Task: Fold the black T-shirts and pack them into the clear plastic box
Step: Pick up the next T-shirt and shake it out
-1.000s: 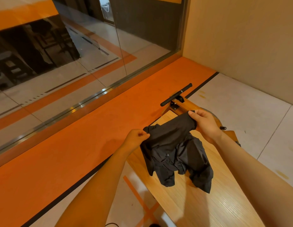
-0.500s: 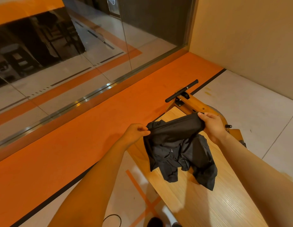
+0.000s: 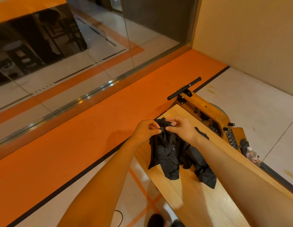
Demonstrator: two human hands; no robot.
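Barely started: both my left hand (image 3: 146, 130) and right hand (image 3: 181, 128) pinch one crumpled black T-shirt (image 3: 173, 154) over the table (image 3: 199, 202); no fold yet, box nowhere visible.

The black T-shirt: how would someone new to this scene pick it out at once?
Find the long wooden board running beside the orange floor strip. Above its far half, both hands, left hand and right hand, pinch the top of the black T-shirt, which hangs crumpled. It is the only dark cloth here.
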